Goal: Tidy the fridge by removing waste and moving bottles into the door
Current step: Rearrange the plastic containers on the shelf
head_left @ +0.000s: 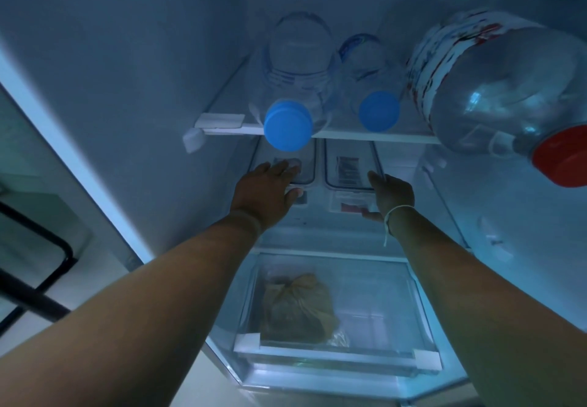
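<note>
Three clear bottles lie on their sides on the upper fridge shelf (pixel 349 135): a blue-capped bottle (pixel 295 67) at left, a smaller blue-capped bottle (pixel 371 73) in the middle, and a big red-capped bottle (pixel 495 89) at right. Below it, on the middle shelf, stand two clear lidded containers, the left one (pixel 306 165) and the right one (pixel 347 168). My left hand (pixel 270 190) lies flat on the left container with fingers spread. My right hand (pixel 394 194) touches the right container's right edge, thumb under its front; whether it grips is unclear.
A brown tied plastic bag (pixel 298 305) lies in the clear bottom drawer (pixel 381 359). The fridge's left wall (pixel 143 89) and right wall (pixel 524 232) close in the space. A black metal frame (pixel 41 248) stands outside at the far left.
</note>
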The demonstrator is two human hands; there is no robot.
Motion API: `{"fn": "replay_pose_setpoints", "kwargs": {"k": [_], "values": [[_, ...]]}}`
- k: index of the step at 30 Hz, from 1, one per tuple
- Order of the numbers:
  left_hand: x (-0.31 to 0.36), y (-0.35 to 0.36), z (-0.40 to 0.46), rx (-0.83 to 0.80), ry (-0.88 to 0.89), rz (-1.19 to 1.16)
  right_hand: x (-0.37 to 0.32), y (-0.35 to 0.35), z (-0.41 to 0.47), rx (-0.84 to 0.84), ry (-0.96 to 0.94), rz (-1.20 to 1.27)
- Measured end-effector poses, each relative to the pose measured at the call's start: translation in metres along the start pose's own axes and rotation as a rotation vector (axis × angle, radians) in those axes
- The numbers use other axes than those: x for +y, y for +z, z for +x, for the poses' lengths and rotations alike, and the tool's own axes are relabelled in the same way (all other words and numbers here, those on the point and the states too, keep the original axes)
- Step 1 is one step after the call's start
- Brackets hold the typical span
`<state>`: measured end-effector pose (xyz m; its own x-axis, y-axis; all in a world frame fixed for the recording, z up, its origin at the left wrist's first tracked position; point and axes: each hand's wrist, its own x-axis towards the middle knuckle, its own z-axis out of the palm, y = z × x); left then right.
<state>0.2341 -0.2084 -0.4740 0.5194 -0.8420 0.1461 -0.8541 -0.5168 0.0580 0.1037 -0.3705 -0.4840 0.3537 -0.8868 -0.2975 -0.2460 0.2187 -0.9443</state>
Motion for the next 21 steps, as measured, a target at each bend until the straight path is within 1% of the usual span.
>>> {"fn": "replay_pose_setpoints", "kwargs": {"k": [10, 21], "values": [[0.0005, -0.0028, -0.0025, 0.01, 0.012, -0.018, 0.0045, 0.0011, 0.0063, -0.008, 0.019, 0.025], [0.0031, -0.0066, -0.0016, -0.007, -0.005, -0.02, 0.0049, 0.001, 0.0088, 0.003, 0.02, -0.022]]}}
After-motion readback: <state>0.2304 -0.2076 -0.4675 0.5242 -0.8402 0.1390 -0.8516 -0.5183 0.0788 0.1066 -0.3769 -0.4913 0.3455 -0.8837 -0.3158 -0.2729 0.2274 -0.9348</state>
